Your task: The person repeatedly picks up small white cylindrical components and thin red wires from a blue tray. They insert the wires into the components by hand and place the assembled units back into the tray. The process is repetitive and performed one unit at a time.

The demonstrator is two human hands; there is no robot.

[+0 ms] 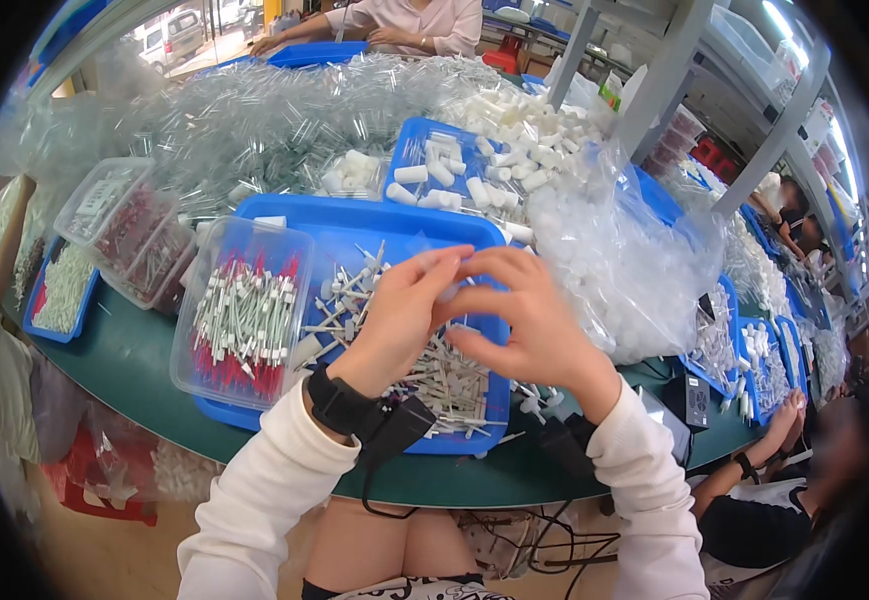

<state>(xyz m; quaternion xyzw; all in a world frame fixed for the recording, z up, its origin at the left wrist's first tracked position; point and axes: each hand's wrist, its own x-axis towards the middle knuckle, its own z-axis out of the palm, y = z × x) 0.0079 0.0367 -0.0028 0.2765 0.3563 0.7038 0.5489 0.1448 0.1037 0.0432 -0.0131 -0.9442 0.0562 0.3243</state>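
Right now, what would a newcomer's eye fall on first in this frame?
First, the two hands meeting mid-frame, left hand and right hand, fingertips pinched together on something small and pale, above a blue tray scattered with white stick-like parts. Left of them stands a clear tub packed with red-tipped white pieces. Behind, a huge heap of clear plastic tubes covers the far side of the green table.

A: Any packaging near my hands?

B: Yes. Clear plastic box [242,312] just left of them, rectangular, packed with white sticks with red tips. Two more clear boxes [133,232] further left, reddish contents.

A: And on my right?

B: Big clear plastic bag [623,268], bulging with white pieces, resting against the blue tray [355,222]. No labels, signs or screens that I can make out.
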